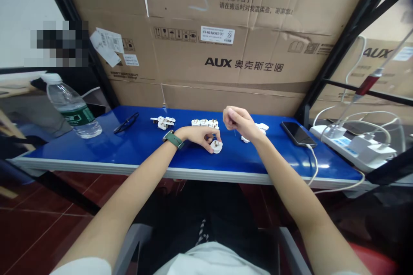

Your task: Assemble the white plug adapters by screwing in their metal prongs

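On the blue tabletop, my left hand holds a white plug between thumb and fingers, its metal prongs facing up. My right hand is raised a little above the table, closed in a fist; whatever it may hold is hidden. Just behind my left hand stands a row of white plugs, prongs up. To the left lies a small pile of white plug parts with metal pieces. More white pieces sit partly hidden behind my right wrist.
A water bottle and black glasses are on the left. On the right lie a phone with a white cable and a loaded power strip. A large cardboard box stands behind the table between black metal posts.
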A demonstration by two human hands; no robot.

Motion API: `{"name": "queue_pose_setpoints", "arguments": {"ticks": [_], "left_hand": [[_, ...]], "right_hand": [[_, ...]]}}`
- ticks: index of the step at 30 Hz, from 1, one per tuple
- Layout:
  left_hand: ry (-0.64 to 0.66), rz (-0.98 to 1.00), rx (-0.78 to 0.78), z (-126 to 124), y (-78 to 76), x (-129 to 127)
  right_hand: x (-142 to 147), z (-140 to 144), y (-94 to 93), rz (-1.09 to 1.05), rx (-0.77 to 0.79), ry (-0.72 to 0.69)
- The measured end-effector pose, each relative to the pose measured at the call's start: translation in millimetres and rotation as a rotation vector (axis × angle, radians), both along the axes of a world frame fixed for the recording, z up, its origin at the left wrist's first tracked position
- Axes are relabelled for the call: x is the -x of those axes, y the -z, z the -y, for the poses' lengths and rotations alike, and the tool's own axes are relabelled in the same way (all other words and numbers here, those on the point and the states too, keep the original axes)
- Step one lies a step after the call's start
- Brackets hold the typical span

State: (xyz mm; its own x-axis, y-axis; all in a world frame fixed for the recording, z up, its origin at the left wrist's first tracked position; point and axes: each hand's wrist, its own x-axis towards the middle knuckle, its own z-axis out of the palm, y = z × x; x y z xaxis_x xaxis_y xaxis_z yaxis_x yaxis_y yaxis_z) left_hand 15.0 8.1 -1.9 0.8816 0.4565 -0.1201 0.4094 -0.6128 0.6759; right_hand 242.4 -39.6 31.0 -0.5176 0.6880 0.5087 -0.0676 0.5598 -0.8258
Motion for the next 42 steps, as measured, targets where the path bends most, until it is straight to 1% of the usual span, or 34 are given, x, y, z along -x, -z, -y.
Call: {"name": "queue_pose_setpoints", "arguments": {"ticks": [3, 5, 8, 13, 16, 23, 27, 29, 36, 40, 42], "left_hand": [[-0.016, 0.011, 0.004, 1.0, 0.7, -1.3], [-0.019, 0.018, -0.007, 1.2, 1.4, -2.2], [-0.013, 0.022, -0.016, 1.0, 2.2, -3.1], [-0.008, 0.042, -0.002, -0.9, 4.3, -3.7], [-0.017, 0.038, 0.0, -1.4, 4.8, -3.6], [-0.032, 0.015, -0.036, -2.0, 5.7, -3.1], [-0.039, 0.009, -0.074, -5.1, 8.8, -2.6], [-0.046, -0.001, -0.083, -5.8, 9.4, -2.5], [-0.08, -0.009, -0.074, -2.6, 6.4, -3.4], [-0.057, 0.007, -0.071, -3.9, 7.6, -2.9], [-0.052, 0.005, -0.077, -5.0, 8.6, -2.6]], "right_hand": [[4.0, -0.9, 0.0, -0.218, 0.142, -0.054], [7.8, -0.5, 0.8, -0.267, 0.208, -0.091], [14.3, 0.7, 4.7, -0.27, 0.255, -0.106], [22.3, 0.3, 14.7, -0.245, 0.257, -0.157], [23.9, -0.8, 18.0, -0.23, 0.264, -0.16], [25.2, -2.6, 20.8, -0.259, 0.226, -0.206], [26.9, -2.7, 22.8, -0.228, 0.233, -0.186], [27.3, -2.7, 23.5, -0.235, 0.235, -0.197], [27.8, -2.9, 23.9, -0.312, 0.29, -0.242], [28.7, -3.1, 24.4, -0.361, 0.299, -0.315], [29.0, -3.4, 24.6, -0.361, 0.307, -0.32]]}}
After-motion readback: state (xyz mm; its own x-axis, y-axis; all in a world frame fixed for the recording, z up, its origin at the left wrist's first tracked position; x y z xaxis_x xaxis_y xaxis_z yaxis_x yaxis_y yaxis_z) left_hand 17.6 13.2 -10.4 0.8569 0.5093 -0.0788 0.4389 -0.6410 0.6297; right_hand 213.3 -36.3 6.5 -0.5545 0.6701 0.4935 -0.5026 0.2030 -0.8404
